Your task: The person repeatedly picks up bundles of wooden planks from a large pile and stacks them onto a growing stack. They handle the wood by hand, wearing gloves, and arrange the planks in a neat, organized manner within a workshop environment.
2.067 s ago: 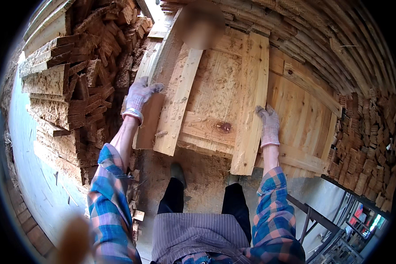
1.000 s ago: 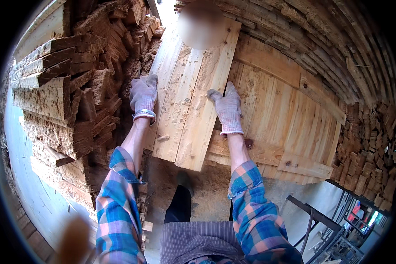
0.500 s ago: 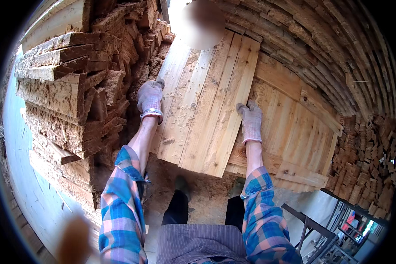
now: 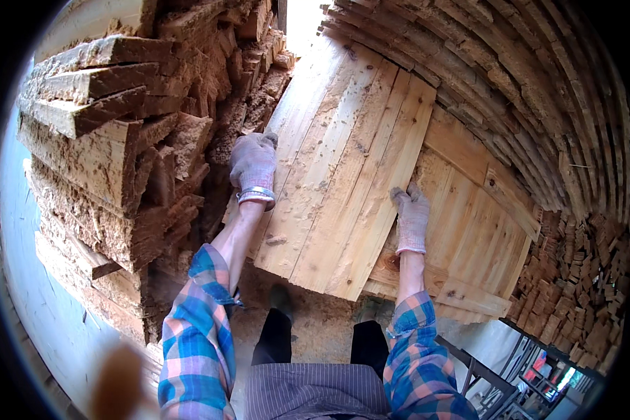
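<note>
A wide wooden panel (image 4: 339,175) of several planks side by side, dusted with sawdust, lies aslant in front of me. My left hand (image 4: 253,164), in a pale work glove with a metal watch band at the wrist, grips its left edge. On its right edge, my gloved right hand (image 4: 411,213) has its fingers curled round the board. The undersides of both hands' grips are hidden. Beneath and to the right of this panel is a second wooden panel (image 4: 462,217) with crosswise battens, partly covered by the first.
Rough boards stand in a tall stack (image 4: 112,161) close on my left. More stacked timber (image 4: 511,84) curves along the far right, with sawn ends (image 4: 574,280) below it. A dark metal frame (image 4: 479,367) stands at lower right. Sawdust covers the floor (image 4: 322,329).
In the picture, the panel and both gripping hands sit slightly farther right and lower; the surroundings have shifted too. A blurred round shape at the panel's far end is no longer in view.
</note>
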Demonstrator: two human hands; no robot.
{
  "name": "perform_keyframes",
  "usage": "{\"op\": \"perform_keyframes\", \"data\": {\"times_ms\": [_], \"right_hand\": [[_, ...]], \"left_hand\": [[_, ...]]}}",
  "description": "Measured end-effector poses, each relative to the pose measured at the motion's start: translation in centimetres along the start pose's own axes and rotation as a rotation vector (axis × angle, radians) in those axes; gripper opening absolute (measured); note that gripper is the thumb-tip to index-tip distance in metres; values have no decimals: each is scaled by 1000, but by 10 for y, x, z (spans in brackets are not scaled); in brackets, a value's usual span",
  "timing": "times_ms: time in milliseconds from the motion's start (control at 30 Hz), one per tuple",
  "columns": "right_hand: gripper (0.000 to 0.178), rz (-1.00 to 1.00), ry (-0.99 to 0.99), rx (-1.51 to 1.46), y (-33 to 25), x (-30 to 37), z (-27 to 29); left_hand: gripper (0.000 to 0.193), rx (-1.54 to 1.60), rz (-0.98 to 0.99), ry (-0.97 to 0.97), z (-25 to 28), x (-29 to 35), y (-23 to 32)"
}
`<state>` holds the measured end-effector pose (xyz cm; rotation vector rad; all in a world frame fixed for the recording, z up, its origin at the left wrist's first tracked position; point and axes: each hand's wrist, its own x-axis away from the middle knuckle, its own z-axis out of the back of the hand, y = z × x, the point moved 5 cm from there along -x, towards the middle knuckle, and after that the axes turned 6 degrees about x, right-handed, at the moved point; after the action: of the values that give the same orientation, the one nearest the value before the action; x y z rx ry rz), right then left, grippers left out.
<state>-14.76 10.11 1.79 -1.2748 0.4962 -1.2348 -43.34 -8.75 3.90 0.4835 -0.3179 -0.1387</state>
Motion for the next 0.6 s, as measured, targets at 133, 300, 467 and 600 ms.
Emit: {"op": "perform_keyframes", "data": {"times_ms": [133,300,467,600], "right_hand": [[32,65,-29,-7,3,3,4],[53,-8,46,-109,12,-6,11],[57,139,-92,207,21,-36,26],[50,349,-170,531,8,-25,4]], "left_hand": [[44,6,11,30,-8,-9,0],[45,-20,43,26,-16,-5,8],[57,359,-200,-12,8,2,5],[72,453,-312,449,55,87,-30]]}}
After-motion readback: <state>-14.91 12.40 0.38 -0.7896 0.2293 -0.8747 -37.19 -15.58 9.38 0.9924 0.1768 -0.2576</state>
